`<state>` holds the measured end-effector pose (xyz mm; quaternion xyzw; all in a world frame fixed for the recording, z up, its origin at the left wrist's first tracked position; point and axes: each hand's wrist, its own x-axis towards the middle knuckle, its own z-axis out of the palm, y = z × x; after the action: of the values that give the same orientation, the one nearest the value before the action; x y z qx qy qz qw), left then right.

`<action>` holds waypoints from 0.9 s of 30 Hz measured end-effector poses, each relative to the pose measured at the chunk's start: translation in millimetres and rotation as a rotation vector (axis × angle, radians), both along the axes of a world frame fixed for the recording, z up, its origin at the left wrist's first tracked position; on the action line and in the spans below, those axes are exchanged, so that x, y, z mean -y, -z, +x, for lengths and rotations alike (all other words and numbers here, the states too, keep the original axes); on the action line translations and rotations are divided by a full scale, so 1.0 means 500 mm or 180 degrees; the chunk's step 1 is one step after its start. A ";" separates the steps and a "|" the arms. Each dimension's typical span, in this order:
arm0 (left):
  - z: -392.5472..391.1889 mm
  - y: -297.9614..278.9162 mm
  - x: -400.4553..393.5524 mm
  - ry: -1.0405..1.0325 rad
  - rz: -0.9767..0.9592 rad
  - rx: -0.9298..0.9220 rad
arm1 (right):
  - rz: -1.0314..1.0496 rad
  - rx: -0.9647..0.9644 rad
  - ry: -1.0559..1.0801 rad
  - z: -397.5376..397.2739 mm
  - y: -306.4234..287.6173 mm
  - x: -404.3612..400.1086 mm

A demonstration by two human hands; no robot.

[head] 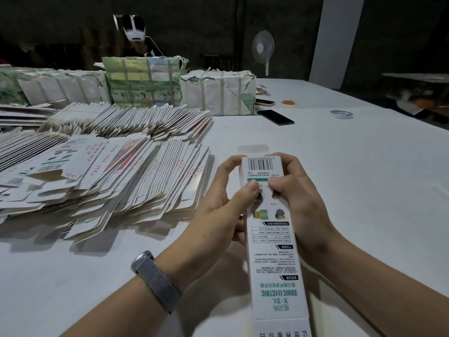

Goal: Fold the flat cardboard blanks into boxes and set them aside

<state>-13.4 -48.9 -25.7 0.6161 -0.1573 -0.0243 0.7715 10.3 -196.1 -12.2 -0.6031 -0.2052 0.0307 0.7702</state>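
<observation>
We hold the box point(269, 239) over the table point(364, 190), our left hand point(218, 205) and right hand point(298, 203) curled round its sides, thumbs pressing its face. Squeezing too hard may crease a panel, and the far flap point(252, 149) may bend wrongly. Left, the blanks point(109, 171) lie near; right is free room, up to the phone point(275, 117).

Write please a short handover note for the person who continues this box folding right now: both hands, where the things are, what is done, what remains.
Left hand and right hand: both grip one long white box above the table, thumbs pressing on its printed top face.
Box: already opened into a tube; the far end flap is not yet tucked.
Flat blanks: large fanned piles lie on the table to the left.
Done: no finished box can be seen set aside.
Left: close this box's ends, set it aside, then fold the piles.
</observation>
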 end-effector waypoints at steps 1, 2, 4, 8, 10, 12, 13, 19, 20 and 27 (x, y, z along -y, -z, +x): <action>-0.001 -0.001 0.001 0.0006 0.0006 -0.0006 | 0.0030 0.0013 0.0051 0.000 0.000 0.001; -0.002 -0.002 0.002 -0.0003 0.0014 -0.0022 | 0.0076 0.0015 0.0097 0.001 -0.001 0.001; -0.004 -0.004 0.004 -0.0018 0.0030 -0.0060 | 0.0167 0.0009 0.0162 0.001 -0.002 0.004; -0.004 -0.003 0.006 -0.0004 0.0007 -0.0114 | 0.0332 0.0056 0.0260 0.002 -0.006 0.008; -0.003 0.004 0.011 -0.0012 -0.0032 -0.0071 | 0.0472 0.0060 0.0292 0.004 -0.009 0.009; -0.002 0.010 0.018 -0.0061 -0.0145 -0.0086 | 0.0516 0.0041 0.0306 0.005 -0.012 0.009; -0.001 0.011 0.020 -0.0100 -0.0205 -0.0111 | 0.0496 0.0041 0.0320 0.005 -0.013 0.008; 0.001 0.005 -0.001 0.0022 -0.0113 -0.0142 | 0.0214 0.0009 0.0379 0.003 -0.012 0.007; 0.000 0.004 -0.001 0.0008 -0.0091 -0.0175 | 0.0219 -0.0003 0.0390 0.003 -0.012 0.006; -0.001 -0.003 -0.001 0.0107 -0.0185 -0.0447 | 0.0135 0.0057 0.0404 0.000 -0.013 0.004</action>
<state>-13.7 -48.2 -24.0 0.5874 -0.1137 -0.0759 0.7976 10.2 -198.2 -5.9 -0.5988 -0.1741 -0.0280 0.7813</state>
